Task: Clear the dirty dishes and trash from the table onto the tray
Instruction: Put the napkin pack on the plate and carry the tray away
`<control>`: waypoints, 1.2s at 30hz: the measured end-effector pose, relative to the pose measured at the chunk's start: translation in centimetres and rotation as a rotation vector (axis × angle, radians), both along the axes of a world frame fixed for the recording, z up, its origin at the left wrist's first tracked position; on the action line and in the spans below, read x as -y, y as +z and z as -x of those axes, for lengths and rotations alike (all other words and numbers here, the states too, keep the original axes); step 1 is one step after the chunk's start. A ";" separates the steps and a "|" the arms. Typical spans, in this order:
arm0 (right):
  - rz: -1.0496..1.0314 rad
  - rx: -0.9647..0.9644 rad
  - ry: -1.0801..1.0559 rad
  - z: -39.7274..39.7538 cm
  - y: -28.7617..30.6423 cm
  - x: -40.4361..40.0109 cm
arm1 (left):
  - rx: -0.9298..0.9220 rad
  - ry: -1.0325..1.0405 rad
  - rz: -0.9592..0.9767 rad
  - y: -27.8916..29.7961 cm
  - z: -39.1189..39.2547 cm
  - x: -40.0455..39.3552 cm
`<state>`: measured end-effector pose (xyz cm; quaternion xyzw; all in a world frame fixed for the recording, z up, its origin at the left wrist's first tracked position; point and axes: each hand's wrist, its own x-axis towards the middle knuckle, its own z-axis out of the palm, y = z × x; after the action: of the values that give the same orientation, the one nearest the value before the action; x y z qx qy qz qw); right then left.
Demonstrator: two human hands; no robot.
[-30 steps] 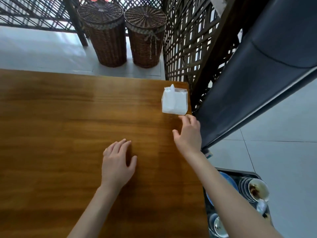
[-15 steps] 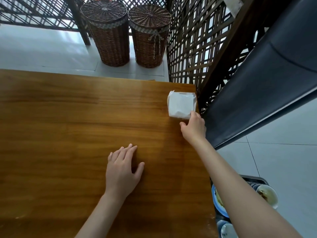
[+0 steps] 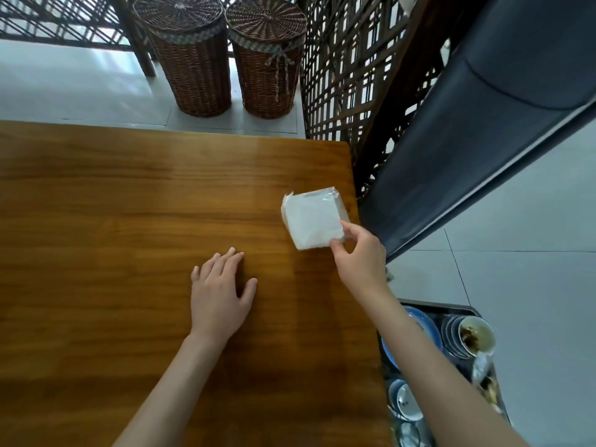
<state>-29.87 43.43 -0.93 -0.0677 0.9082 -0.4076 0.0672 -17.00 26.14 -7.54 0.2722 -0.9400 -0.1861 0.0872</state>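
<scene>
Head view, read from left to right. The wooden table (image 3: 129, 237) fills the left and centre of the field and carries no dish on the part in view. The left hand (image 3: 219, 291) lies palm down on the tabletop, fingers loosely spread and holding nothing; it appears placed there as a brace while the other arm reaches. Right of it, near the table's far right corner, lies the white napkin packet (image 3: 311, 221), wrapped in clear plastic and turned at a slant to the table edge. The right hand (image 3: 361, 256) pinches the packet's near right corner between thumb and fingertips, the remaining fingers curled; the grip at a corner, and not across the packet, suggests it is being drawn or lifted toward the person. At the lower right, beside and below the table edge, stands the dark tray (image 3: 451, 309), already loaded with a blue plate (image 3: 422, 324), a stack of small dishes topped by a soiled bowl (image 3: 475, 335), and further bowls nearer the viewer. The clearing looks nearly complete. Two wicker baskets (image 3: 222, 56) stand on the floor beyond the table.
</scene>
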 end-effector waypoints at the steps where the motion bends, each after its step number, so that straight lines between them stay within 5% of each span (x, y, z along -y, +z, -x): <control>1: 0.011 0.009 -0.012 -1.1 0.3 -0.7 | -0.003 0.010 -0.006 0.1 0.0 -0.1; 8: 0.133 0.109 -0.132 -9.1 2.0 -8.4 | -0.079 0.014 -0.062 2.2 -2.6 -4.5; 22: 0.048 0.266 -0.363 -19.6 0.6 -30.4 | -0.048 -0.178 -0.308 6.1 -11.7 -27.6; 36: -0.074 0.382 -0.148 -19.6 -5.1 -45.7 | -0.047 0.113 -0.267 3.6 -16.2 -42.1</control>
<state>-10.27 89.14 -6.06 0.0803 0.8958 -0.3831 0.2104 -0.82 68.19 -3.96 0.3295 -0.8877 -0.3107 0.0827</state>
